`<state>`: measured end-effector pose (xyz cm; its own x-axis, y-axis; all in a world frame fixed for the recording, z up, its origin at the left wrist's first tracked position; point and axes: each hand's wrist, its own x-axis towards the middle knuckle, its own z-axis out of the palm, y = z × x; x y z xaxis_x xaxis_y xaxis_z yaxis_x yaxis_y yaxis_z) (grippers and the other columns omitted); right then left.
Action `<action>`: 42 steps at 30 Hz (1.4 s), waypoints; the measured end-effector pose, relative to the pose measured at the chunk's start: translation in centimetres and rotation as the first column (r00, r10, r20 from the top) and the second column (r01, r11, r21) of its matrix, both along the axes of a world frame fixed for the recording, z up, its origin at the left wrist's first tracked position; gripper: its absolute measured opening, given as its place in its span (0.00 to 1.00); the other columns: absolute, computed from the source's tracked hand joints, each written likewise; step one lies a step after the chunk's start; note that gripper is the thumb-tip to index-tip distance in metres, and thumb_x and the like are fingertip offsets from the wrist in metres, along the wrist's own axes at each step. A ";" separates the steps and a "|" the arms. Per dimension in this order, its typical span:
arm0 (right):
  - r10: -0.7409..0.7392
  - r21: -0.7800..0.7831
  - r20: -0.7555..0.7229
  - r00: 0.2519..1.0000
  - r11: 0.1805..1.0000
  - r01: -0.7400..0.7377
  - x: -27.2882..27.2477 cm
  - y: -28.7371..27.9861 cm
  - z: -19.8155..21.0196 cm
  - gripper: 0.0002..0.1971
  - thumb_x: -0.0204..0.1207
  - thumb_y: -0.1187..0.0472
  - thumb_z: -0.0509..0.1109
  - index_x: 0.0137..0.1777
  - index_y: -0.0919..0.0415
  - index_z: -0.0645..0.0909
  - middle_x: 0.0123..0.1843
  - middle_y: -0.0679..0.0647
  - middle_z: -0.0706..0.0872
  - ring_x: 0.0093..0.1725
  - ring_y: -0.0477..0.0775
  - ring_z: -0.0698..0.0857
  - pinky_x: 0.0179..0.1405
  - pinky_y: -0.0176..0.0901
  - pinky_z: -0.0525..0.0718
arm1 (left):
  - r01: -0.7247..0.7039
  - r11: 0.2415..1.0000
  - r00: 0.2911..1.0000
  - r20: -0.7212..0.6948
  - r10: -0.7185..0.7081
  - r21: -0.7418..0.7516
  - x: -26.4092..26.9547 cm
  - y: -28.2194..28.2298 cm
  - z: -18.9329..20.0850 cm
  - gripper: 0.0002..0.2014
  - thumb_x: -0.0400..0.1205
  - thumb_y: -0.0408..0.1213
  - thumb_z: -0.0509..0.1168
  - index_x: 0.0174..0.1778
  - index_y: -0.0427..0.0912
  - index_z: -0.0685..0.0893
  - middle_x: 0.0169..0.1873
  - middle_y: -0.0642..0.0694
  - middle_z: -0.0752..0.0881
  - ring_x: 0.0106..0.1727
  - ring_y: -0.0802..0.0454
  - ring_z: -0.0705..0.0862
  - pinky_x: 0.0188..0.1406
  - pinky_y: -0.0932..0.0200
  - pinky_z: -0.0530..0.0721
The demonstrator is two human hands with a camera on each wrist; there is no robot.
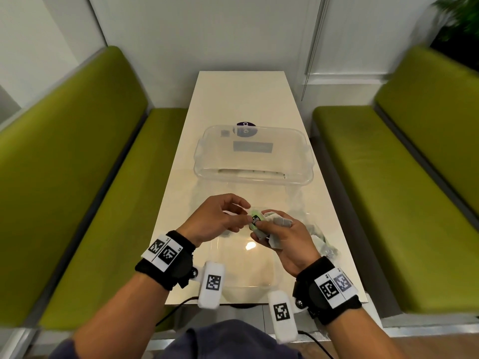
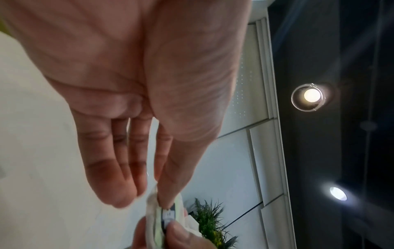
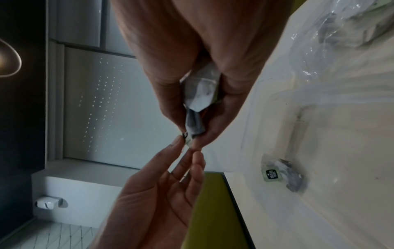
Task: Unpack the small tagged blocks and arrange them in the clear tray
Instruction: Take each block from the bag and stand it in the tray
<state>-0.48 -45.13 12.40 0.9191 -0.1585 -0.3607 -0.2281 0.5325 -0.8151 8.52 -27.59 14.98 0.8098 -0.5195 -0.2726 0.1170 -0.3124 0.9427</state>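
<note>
Closest in, two wrists with their marker bands hover over the near end of the counter (image 1: 259, 99), and between them the work is all fingertip. The right hand (image 1: 285, 242) is clenched around a small wrapped packet (image 1: 269, 226), cradling the grey bundle in its curled fingers (image 3: 215, 128) so the green tag (image 1: 256, 219) juts out towards the other hand. That looks deliberate: body trapped, tag end exposed. The left hand (image 1: 217, 218) comes in from the side, thumb and forefinger pinching right at that tag, the other fingers (image 2: 110, 168) fanned out straight and clear of it. I'd say it is peeling the wrapping or the tag away, with the block not yet free.

Just past the right hand's knuckles lies a crumpled clear bag (image 1: 321, 239), apparently with more packets in it, and one more packet (image 3: 277, 173) sits loose on the counter beyond the fingertips. Well beyond both hands stands the clear tray (image 1: 202, 151). I can see no blocks in it yet, so the arranging appears barely begun.
</note>
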 end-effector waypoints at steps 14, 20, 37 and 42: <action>-0.029 -0.097 -0.134 0.991 0.995 0.016 0.8 -0.3 -1.9 0.11 0.73 0.72 0.80 0.54 0.69 0.84 0.46 0.67 0.90 0.45 0.63 0.92 0.49 0.54 0.93 | 0.088 0.914 0.962 0.205 -0.181 0.396 3.9 0.2 0.2 0.03 0.81 0.33 0.76 0.47 0.45 0.93 0.34 0.43 0.94 0.33 0.48 0.91 0.32 0.58 0.89; -0.067 0.043 -0.197 0.978 0.996 0.077 -0.6 -2.3 -2.8 0.09 0.75 0.70 0.78 0.53 0.68 0.84 0.44 0.62 0.87 0.43 0.59 0.91 0.45 0.47 0.93 | 0.034 0.708 0.909 0.273 -0.315 0.705 6.9 -0.1 -3.0 0.07 0.81 0.34 0.72 0.44 0.51 0.93 0.35 0.47 0.93 0.27 0.52 0.91 0.23 0.63 0.83; -0.038 0.077 -0.245 0.969 0.995 0.059 -1.5 -3.7 -2.3 0.08 0.75 0.63 0.77 0.52 0.65 0.86 0.49 0.64 0.90 0.44 0.58 0.93 0.43 0.44 0.93 | -0.036 0.258 0.702 0.208 -0.681 0.966 7.3 -2.6 -9.1 0.14 0.84 0.33 0.65 0.63 0.49 0.89 0.58 0.43 0.87 0.57 0.40 0.89 0.51 0.51 0.83; -0.017 0.086 -0.265 0.964 0.995 0.041 -1.3 -3.6 -2.1 0.12 0.75 0.59 0.79 0.54 0.65 0.86 0.52 0.65 0.91 0.47 0.59 0.93 0.42 0.46 0.93 | -0.070 0.223 0.676 0.210 -0.706 0.972 7.5 -2.4 -9.2 0.15 0.85 0.31 0.63 0.64 0.47 0.88 0.57 0.42 0.88 0.55 0.40 0.89 0.45 0.52 0.81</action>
